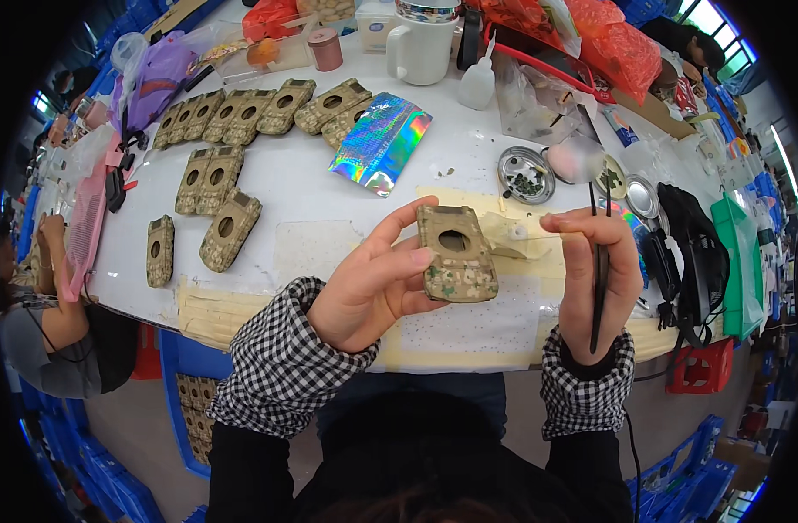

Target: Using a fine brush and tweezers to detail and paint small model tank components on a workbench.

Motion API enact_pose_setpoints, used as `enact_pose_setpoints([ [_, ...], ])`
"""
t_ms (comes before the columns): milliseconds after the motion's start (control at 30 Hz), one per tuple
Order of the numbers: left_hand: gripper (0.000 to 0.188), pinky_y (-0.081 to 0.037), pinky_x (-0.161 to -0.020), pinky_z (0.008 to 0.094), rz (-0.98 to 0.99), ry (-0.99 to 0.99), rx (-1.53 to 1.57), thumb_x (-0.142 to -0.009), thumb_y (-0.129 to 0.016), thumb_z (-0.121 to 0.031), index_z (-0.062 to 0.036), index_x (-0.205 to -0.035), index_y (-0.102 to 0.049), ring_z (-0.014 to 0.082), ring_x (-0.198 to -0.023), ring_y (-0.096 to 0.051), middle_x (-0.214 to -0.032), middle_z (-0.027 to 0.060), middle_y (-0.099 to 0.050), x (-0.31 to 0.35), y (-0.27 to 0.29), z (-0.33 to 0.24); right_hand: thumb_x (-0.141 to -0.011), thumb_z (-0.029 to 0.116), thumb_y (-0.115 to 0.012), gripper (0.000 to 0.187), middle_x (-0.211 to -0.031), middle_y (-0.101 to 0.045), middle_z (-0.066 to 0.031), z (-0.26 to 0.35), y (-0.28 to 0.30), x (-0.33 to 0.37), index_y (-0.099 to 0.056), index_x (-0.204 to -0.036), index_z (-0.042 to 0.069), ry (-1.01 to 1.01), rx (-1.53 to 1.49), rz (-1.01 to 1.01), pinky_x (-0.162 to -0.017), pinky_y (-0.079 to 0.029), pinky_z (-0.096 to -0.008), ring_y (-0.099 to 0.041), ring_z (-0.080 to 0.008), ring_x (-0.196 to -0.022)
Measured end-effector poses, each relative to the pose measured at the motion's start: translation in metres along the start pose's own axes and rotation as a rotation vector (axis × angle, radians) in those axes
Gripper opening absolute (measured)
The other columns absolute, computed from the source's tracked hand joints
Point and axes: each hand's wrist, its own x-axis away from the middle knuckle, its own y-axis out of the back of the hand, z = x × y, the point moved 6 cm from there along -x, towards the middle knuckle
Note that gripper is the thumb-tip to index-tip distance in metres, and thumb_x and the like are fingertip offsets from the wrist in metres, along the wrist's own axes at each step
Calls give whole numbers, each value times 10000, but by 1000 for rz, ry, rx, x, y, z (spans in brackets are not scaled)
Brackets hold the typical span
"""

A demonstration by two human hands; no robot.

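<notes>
Left hand steadies a camouflage tank hull while the right grips tweezers

Closest to the person, below the surface [299, 187] at lower left, a blue crate [166, 383] holds more camouflage hulls. Above the near edge, the left hand [364, 283] grips a camouflage model tank hull [460, 270], thumb on its upper face and fingers beneath. The hull's long axis runs away from the person, its far end leaning slightly left. The dark-panelled end points away; the blunt, mottled end faces the person. Its round opening faces up and lies nearer the far end.

To its right, the right hand [623, 266] holds black tweezers [600, 292] lengthwise against the palm, its thumb and index finger curled toward each other; whether they pinch anything tiny, one cannot tell.

Just beyond the hull, a white roll [518, 233] sits on pale yellow tape [538, 254]. Farther on come a round metal tin [506, 164] of dark green bits and, left of it, a shiny iridescent pouch [383, 144]. Other hulls stand in loose rows [236, 116] at left. At the back are a white squeeze bottle [478, 85] and a white mug [421, 54].
</notes>
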Motion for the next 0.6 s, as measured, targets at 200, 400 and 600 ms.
enact_pose_setpoints([
  [200, 668, -481, -1015, 430, -26, -53, 15, -936, -487, -130, -41, -1495, -134, 311, -1273, -492, -1451, 196, -348, 0, 2, -3, -783, -11, -715, 145, -875, -635, -120, -7, 3, -2, -626, -897, 12, 177, 496, -26, -710, -490, -321, -617, -261, -809],
  [400, 668, -464, -1033, 445, -48, -74, 2, -932, -472, -114, -33, -1497, -126, 371, -1281, -470, -1458, 226, -331, -3, 5, -4, -825, 92, -691, 287, -971, -614, -165, -19, -5, 4, -613, -1088, 9, 163, 562, 159, -802, -472, -370, -589, -321, -909],
  [600, 682, -454, -1037, 459, -54, -102, -39, -929, -484, -141, -25, -1496, -124, 416, -1266, -472, -1468, 228, -318, 0, 6, -6, -926, 193, -611, 458, -1140, -606, -184, -2, 23, 38, -473, -1271, -75, -140, -33, 184, -973, -434, -352, -596, -266, -1120],
])
